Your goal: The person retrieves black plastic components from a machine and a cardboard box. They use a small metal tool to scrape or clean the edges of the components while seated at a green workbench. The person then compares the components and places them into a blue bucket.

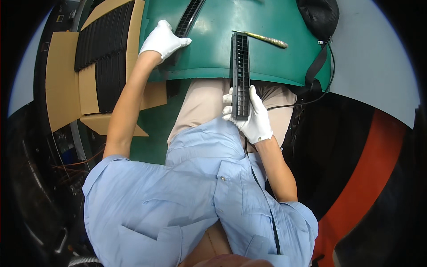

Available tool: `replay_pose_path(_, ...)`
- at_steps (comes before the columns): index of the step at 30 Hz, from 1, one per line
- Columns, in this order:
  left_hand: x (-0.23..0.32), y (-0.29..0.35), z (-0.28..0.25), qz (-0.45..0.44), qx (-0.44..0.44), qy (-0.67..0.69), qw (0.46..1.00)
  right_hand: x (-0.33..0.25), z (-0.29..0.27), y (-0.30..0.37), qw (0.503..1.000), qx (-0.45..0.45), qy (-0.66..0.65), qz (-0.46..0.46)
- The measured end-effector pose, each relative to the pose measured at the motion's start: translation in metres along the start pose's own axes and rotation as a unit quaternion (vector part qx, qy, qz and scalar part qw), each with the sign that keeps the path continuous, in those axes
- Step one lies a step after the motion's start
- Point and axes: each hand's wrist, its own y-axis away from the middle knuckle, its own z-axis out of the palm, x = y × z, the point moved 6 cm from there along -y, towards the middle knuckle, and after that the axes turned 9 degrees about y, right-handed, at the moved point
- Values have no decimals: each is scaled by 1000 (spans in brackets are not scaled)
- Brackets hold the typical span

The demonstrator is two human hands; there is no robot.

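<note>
In my right hand (253, 116), in a white glove, is a long black slotted plastic frame (241, 66), gripped near its lower end. Its upper part extends over the near edge of the green table mat (213, 58). My left hand (161, 41), also gloved in white, is at the mat's left side with its thumb stretched out to the right. It lies beside the near end of a second black slotted frame (189, 18); whether it touches that piece, I cannot tell. A slim tool with a yellowish handle (271, 41) rests just right of the held frame's top.
On the left, an open cardboard box (62, 80) contains stacked black frames (104, 35). A black mesh bag (319, 18) with a strap sits at the mat's far right. A dark cable (307, 103) curves down past the mat's edge toward my lap.
</note>
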Motion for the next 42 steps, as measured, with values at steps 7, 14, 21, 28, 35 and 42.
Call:
replay_pose_path(7, -2, 33, 8, -37, -22, -52, 998, 5, -8, -5, 999, -15, -21, 20)
replay_pose_path(14, 5, 111, 42, -123, -95, 415, 896, 4, -10, 1, 995, 66, 70, 12)
replay_pose_path(21, 29, 174, 106, -189, -131, 657, 718, 8, 4, 7, 996, 37, 83, 9)
replay_pose_path(28, 32, 171, 124, -197, -173, 676, 688, 6, 13, 19, 967, 94, 234, -40)
replay_pose_path(35, 31, 170, 142, -158, -159, 717, 660, 9, 8, 21, 945, 107, 308, -36)
replay_pose_path(42, 45, 136, 124, -256, -234, 803, 485, 2, 21, 34, 929, 24, 368, 14)
